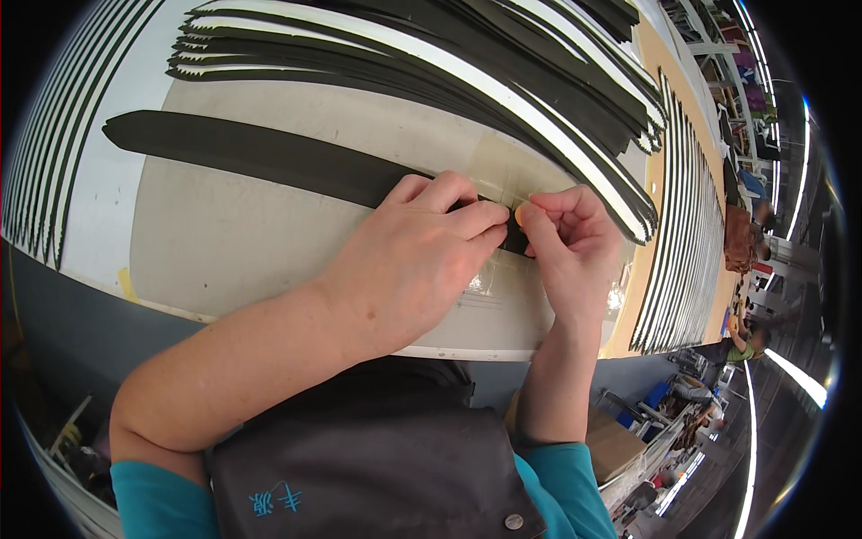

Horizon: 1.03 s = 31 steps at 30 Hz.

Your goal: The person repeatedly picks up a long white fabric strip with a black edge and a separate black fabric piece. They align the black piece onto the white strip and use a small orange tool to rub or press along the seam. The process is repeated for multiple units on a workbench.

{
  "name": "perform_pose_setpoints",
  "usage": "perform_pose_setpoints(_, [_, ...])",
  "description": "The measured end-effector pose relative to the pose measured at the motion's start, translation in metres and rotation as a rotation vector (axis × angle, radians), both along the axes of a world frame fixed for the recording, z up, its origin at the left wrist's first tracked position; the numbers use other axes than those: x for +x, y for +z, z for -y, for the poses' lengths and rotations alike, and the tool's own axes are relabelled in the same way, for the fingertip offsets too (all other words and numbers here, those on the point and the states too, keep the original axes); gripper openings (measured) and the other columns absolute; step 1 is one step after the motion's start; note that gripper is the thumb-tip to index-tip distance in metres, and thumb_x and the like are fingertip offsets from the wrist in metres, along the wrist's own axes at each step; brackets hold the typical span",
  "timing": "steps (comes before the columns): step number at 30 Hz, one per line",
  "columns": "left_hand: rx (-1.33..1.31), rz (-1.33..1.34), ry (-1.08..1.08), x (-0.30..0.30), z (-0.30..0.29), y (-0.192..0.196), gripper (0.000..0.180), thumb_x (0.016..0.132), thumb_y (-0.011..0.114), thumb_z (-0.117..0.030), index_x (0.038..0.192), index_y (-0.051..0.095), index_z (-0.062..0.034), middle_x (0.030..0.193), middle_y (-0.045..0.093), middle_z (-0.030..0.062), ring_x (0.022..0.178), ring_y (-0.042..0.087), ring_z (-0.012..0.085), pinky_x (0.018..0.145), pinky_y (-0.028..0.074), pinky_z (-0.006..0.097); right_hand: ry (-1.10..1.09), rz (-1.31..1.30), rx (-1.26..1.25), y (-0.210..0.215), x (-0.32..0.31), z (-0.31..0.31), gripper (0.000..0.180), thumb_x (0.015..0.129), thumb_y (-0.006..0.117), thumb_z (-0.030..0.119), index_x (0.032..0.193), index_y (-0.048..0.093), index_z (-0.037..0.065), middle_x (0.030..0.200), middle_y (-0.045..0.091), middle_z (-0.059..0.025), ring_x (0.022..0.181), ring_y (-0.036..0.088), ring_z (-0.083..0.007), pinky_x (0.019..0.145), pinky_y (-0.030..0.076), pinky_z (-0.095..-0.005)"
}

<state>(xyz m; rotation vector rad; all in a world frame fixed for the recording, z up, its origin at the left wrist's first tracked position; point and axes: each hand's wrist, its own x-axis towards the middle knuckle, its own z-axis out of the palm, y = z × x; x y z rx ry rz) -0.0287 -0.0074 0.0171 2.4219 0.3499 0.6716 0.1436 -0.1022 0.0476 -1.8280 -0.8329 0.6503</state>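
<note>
A long black strip (269,162) with a pointed left end lies across the grey work board (224,269). My left hand (422,251) presses down on it near its right end, fingers bent and close together. Just beside it, my right hand (575,247) is closed in a pinch at that end of the strip. A small orange-yellow piece (520,214) shows between its thumb and fingers; its kind is not clear. The pinching fingertips partly cover the strip's end.
Behind the board lies a thick pile of black and white strips (422,58) with notched ends. More strips stand in rows at the left (67,135) and on the tan board (642,269) at the right. The table's front edge (476,354) runs close to my body.
</note>
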Motion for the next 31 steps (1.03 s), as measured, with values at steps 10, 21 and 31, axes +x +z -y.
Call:
perform_pose_setpoints(10, [-0.016,0.003,0.000,-0.001,0.000,0.001,0.036,0.079,0.069,-0.004,0.115,0.074,-0.0022,0.127,0.068,0.0018,0.115,0.058,0.0235,0.099,0.047,0.040,-0.008,0.048,-0.034,-0.003,-0.004,-0.005,0.008,0.092,0.073,-0.001,0.091,0.065,0.000,0.077,0.067,-0.0002,0.064,0.058,-0.0023,0.057,0.046,-0.0182])
perform_pose_setpoints(21, [0.034,0.036,0.016,0.003,0.003,-0.004,0.031,0.084,0.068,-0.005,0.114,0.074,-0.0040,0.126,0.069,0.0021,0.114,0.059,0.0236,0.097,0.048,0.041,-0.165,0.048,0.070,0.011,0.041,0.056,0.005,0.094,0.072,0.002,0.096,0.068,0.002,0.079,0.067,0.0001,0.063,0.057,-0.0028,0.055,0.044,-0.0178])
perform_pose_setpoints(31, [0.125,-0.419,-0.042,0.027,-0.007,0.033,0.035,0.083,0.079,-0.025,0.110,0.067,-0.0053,0.120,0.062,0.0100,0.114,0.055,0.0272,0.099,0.047,0.041,-0.276,0.470,0.001,-0.053,0.123,0.179,0.021,0.098,0.069,0.009,0.118,0.069,0.005,0.093,0.069,0.0025,0.069,0.053,-0.0040,0.064,0.041,-0.0172])
